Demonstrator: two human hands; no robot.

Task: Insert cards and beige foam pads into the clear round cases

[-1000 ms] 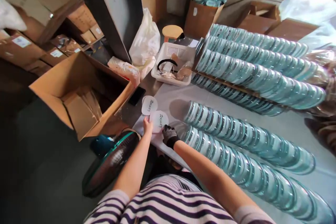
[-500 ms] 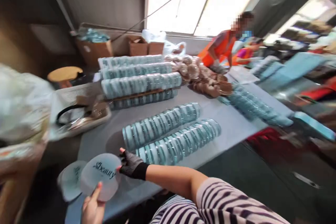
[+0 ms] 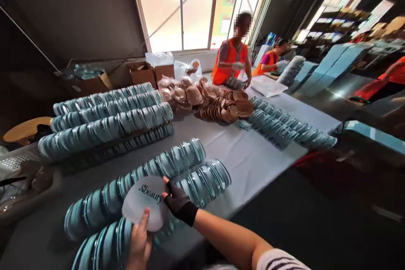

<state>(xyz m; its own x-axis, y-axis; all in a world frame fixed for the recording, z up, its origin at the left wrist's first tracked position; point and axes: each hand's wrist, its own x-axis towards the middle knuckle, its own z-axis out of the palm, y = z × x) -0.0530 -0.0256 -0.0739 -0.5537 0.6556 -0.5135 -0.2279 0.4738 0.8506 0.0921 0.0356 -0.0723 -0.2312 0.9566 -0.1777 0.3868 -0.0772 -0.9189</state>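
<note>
A pale, translucent round disc printed with "beauty" lettering (image 3: 144,206) is held between both my hands, face up. The thumb of my left hand (image 3: 139,240) presses on its lower part, with the other fingers hidden behind. My right hand (image 3: 180,200), in a black fingerless glove, grips the disc's right edge. Both hands are above a near row of teal, clear-wrapped round pieces (image 3: 205,183), and the disc covers part of it. Just beyond lies a second such row (image 3: 136,177).
More teal rows (image 3: 107,128) are piled at the left. Brown discs in clear wrap (image 3: 218,105) lie at the table's middle back, with further teal rows (image 3: 284,124) to the right. Co-workers in orange vests (image 3: 230,61) are behind. A basket (image 3: 28,177) stands at left.
My view has swung, and the rows appear further left. The disc, still in both hands, is now in front of the near rows. Similar discs seen earlier beside it at the left are out of sight.
</note>
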